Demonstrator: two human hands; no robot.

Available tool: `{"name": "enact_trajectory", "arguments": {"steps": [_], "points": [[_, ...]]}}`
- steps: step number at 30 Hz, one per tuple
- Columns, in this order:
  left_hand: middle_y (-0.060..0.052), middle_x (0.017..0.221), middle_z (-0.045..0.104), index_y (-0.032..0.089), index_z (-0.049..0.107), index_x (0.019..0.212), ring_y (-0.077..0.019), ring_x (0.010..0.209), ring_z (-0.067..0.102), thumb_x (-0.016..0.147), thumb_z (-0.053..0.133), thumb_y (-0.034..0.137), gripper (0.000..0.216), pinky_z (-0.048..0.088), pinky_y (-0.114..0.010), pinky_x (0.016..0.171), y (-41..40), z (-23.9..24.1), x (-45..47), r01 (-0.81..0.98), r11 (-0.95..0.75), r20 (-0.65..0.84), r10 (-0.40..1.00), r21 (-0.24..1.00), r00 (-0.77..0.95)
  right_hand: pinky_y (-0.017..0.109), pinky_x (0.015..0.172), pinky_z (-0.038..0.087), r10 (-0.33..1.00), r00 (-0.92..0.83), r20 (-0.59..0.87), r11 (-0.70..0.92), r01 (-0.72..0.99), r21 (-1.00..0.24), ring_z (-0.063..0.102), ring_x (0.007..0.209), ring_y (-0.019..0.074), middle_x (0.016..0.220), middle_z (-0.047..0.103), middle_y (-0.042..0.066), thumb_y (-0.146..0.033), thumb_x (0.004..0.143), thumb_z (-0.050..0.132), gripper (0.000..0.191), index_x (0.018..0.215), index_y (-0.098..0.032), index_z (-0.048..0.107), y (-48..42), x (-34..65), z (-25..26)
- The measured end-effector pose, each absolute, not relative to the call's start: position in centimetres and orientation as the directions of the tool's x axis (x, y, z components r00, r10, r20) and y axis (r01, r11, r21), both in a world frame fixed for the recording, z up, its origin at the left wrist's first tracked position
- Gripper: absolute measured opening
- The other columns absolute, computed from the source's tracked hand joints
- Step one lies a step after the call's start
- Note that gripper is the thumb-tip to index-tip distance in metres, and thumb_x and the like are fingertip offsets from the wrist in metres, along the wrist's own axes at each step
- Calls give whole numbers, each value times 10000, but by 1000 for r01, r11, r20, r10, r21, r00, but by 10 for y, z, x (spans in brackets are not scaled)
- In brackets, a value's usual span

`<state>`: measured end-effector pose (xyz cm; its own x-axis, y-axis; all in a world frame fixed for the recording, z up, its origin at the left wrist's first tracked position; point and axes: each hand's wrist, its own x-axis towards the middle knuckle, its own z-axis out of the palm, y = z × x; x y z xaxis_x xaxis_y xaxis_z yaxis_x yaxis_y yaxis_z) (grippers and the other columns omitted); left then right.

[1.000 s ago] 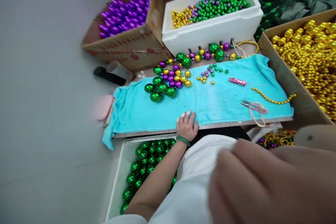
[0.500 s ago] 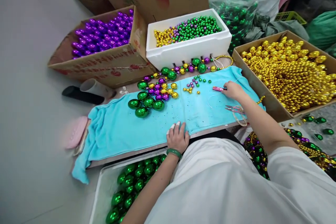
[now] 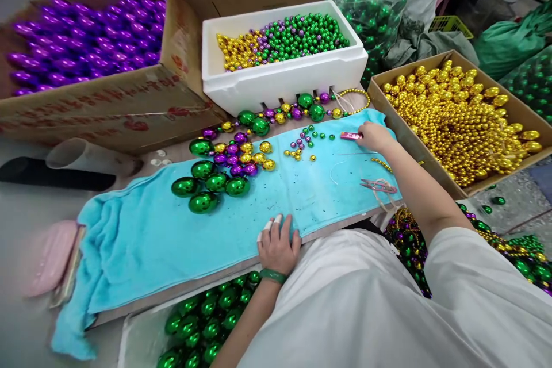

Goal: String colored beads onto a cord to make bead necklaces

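My left hand [image 3: 278, 243] rests flat on the near edge of a turquoise towel [image 3: 142, 236], fingers stretched out, two fingertips taped white, a green bangle on the wrist. My right hand [image 3: 374, 135] reaches across the towel and its fingers close on a small pink object [image 3: 350, 135] at the far edge. Large green balls [image 3: 207, 184] with purple and gold beads [image 3: 241, 155] lie on the towel's middle. Small loose beads [image 3: 304, 144] lie near the pink object. Pink-handled snips [image 3: 377, 186] lie under my right forearm.
A cardboard box of purple balls [image 3: 86, 40] stands at the back left, a white foam box of mixed beads [image 3: 280, 40] behind the towel, a cardboard box of gold beads [image 3: 461, 109] on the right. A white tray of green balls [image 3: 202, 322] sits below the board.
My right hand came away from the camera, reached out to the pink object and now stays on it. The view shifted closer and rightward. My left hand has stayed on the towel.
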<state>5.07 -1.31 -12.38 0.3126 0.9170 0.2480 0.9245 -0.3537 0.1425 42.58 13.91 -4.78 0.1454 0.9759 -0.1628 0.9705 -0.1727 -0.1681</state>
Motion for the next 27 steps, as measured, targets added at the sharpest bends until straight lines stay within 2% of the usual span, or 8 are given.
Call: {"name": "enact_trajectory", "arguments": {"steps": [6,9,12,16,19,21,24,27], "points": [[-114,1105,642,189,657,1052,-279,1042,539,860,534,283,247,382,-443,928,6,-107,47,880,-372,269,916,296,297,279,682,412,996,-11,-89,-14,963,-270,590,850,202,985,646,75,-345,839,533,263,982,-185,684,124,428,-44],[-118,1058,640,170,651,1013,-249,1006,553,857,537,224,201,409,-429,928,29,-95,62,796,-483,322,867,364,379,297,674,415,999,34,-12,-36,980,-197,590,874,222,1043,625,103,-324,853,520,285,1039,-175,675,125,434,-48],[-113,1032,639,159,646,999,-231,999,559,854,537,185,183,434,-403,920,54,-84,91,692,-613,360,788,382,499,312,697,426,999,45,-4,-45,987,-153,583,941,253,1064,613,126,-293,865,508,290,1066,-166,673,133,441,-54],[-96,1009,644,172,646,1014,-211,965,561,870,521,185,191,461,-374,891,76,-74,135,575,-725,352,687,378,635,312,753,436,996,81,31,-71,966,-249,582,976,247,1114,602,120,-263,874,505,296,1116,-163,645,132,455,-56],[-86,1004,654,177,646,1025,-206,936,555,882,507,194,199,468,-363,860,87,-70,162,508,-787,338,612,350,715,300,761,433,986,163,42,-140,935,-326,599,907,222,1028,625,96,-220,865,502,214,979,-156,671,115,467,-51],[-84,1016,658,171,643,1030,-205,925,552,891,495,197,205,468,-354,835,95,-69,178,476,-822,335,564,311,755,284,752,426,990,140,-10,-134,923,-360,603,869,203,957,637,72,-199,860,497,181,881,-163,673,102,472,-48],[-82,994,662,166,644,1015,-201,885,554,906,457,191,218,465,-344,791,112,-66,204,458,-855,300,516,243,802,272,709,410,990,100,-101,-129,931,-340,600,842,189,945,639,63,-199,870,481,185,867,-171,664,86,472,-49],[-79,956,661,164,644,1018,-200,838,557,914,436,189,234,462,-342,755,128,-62,228,479,-854,268,519,202,812,273,654,386,976,113,-188,-159,955,-249,596,826,192,990,632,76,-209,872,482,180,918,-178,653,81,467,-56]]}}
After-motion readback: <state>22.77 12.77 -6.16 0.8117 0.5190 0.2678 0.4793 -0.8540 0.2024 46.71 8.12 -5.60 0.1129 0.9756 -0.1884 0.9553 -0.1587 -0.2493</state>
